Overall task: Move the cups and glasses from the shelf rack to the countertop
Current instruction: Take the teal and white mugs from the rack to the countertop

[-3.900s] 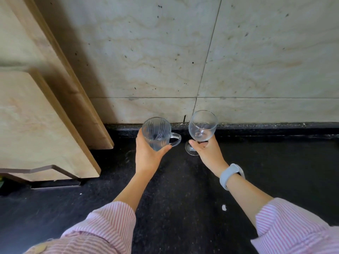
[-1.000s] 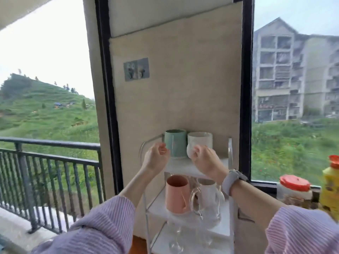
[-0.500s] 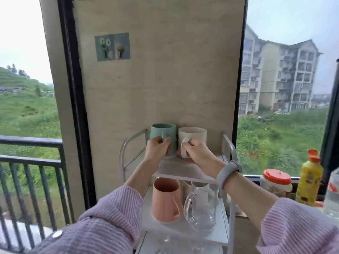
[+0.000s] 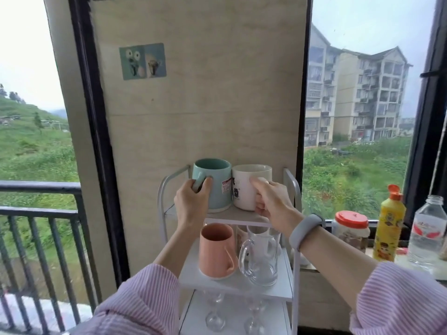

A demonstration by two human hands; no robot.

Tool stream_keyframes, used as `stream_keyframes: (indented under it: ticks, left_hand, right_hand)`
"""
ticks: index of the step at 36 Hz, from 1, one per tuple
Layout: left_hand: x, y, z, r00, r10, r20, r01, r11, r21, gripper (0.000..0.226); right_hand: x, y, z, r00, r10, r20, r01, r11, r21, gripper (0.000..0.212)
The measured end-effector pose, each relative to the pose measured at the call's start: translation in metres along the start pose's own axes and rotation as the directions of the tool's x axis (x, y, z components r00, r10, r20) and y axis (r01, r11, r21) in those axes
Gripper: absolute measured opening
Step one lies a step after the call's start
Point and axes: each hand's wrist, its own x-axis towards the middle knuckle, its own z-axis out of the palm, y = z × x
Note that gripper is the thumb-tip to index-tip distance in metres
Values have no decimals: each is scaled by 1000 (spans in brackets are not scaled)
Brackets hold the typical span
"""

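Observation:
A white shelf rack [image 4: 289,189] stands against the wall between two windows. On its top shelf, a teal mug [image 4: 216,182] and a white mug [image 4: 244,189] stand side by side, touching. My left hand [image 4: 191,201] grips the teal mug's handle. My right hand [image 4: 271,201] grips the white mug's handle. The middle shelf holds a pink mug [image 4: 216,250] and a clear glass mug [image 4: 260,259]. Stemmed glasses [image 4: 215,315] stand on the lowest shelf, partly hidden.
Right of the rack, a ledge carries a red-lidded jar [image 4: 350,228], a yellow bottle [image 4: 389,226] and a clear water bottle [image 4: 429,228]. A black railing [image 4: 38,209] runs outside the left window.
Earlier both hands held glasses over the dark countertop. Since then the view turned to the rack, and both hands reached the top shelf and closed on the two mugs' handles.

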Motion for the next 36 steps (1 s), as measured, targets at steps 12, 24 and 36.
stream_keyframes:
  ticks: [12, 24, 36]
  left_hand:
    - [-73, 18, -52, 990, 130, 48, -129, 991, -16, 37]
    - [-226, 31, -53, 970, 51, 236, -30, 996, -89, 25]
    - [-428, 93, 76, 799, 10, 601, 132, 973, -192, 33]
  right_hand:
    - [-88, 10, -21, 949, -312, 31, 312, 950, 22, 45]
    - [-212, 65, -122, 931, -365, -30, 359, 925, -123, 44]
    - [-370, 79, -348, 894, -206, -397, 129, 969, -212, 56]
